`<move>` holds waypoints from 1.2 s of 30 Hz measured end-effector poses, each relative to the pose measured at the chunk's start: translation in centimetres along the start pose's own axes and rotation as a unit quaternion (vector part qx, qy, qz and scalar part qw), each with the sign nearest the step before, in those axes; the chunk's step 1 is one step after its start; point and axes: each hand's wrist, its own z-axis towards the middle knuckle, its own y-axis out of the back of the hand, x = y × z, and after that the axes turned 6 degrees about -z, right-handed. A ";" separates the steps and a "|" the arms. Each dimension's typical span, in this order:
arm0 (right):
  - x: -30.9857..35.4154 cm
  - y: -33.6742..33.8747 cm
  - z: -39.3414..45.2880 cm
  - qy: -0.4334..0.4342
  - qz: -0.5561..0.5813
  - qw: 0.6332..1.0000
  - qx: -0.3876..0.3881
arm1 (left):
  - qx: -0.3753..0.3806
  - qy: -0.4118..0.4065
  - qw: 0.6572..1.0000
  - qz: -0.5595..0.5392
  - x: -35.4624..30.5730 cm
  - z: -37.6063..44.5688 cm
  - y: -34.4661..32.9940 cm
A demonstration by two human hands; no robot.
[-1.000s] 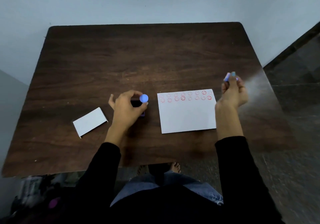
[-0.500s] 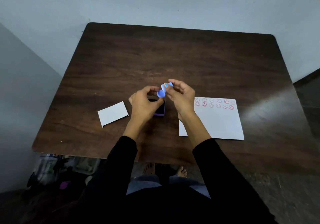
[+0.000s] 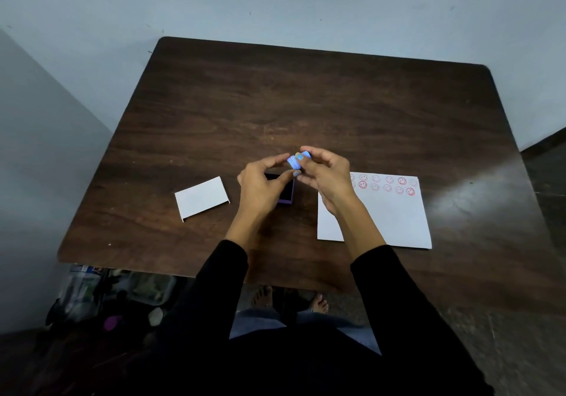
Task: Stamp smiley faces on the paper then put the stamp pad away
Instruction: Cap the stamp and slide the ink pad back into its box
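A small blue stamp [image 3: 301, 157] and its blue cap [image 3: 292, 163] meet between my two hands, just above the dark purple stamp pad [image 3: 286, 193] lying open on the table. My right hand [image 3: 327, 176] pinches the stamp with its fingertips. My left hand [image 3: 262, 187] pinches the cap against the stamp's end. The white paper [image 3: 390, 215] lies to the right, with two rows of red smiley faces [image 3: 387, 183] along its far edge; my right wrist covers its near left part.
A white cardboard sleeve [image 3: 202, 198] lies flat to the left of the pad. The dark wooden table [image 3: 306, 104] stands against a pale wall. Bags and clutter sit on the floor under its near left edge [image 3: 101, 297].
My right hand came in from the far right of the paper to meet my left hand above the pad. Stamp and cap, apart before, now touch. The view has shifted left.
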 end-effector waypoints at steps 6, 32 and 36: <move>0.0 0.4 -0.1 -0.011 0.007 1.000 0.025 | -0.002 -0.023 1.000 0.012 0.2 -0.1 -0.1; -3.4 0.6 -0.7 0.160 -0.557 0.815 -0.013 | -0.027 0.009 0.999 0.038 2.1 1.3 1.6; -3.1 0.8 -0.6 0.147 -0.555 0.819 -0.002 | -0.034 0.007 0.999 0.030 2.2 1.2 1.5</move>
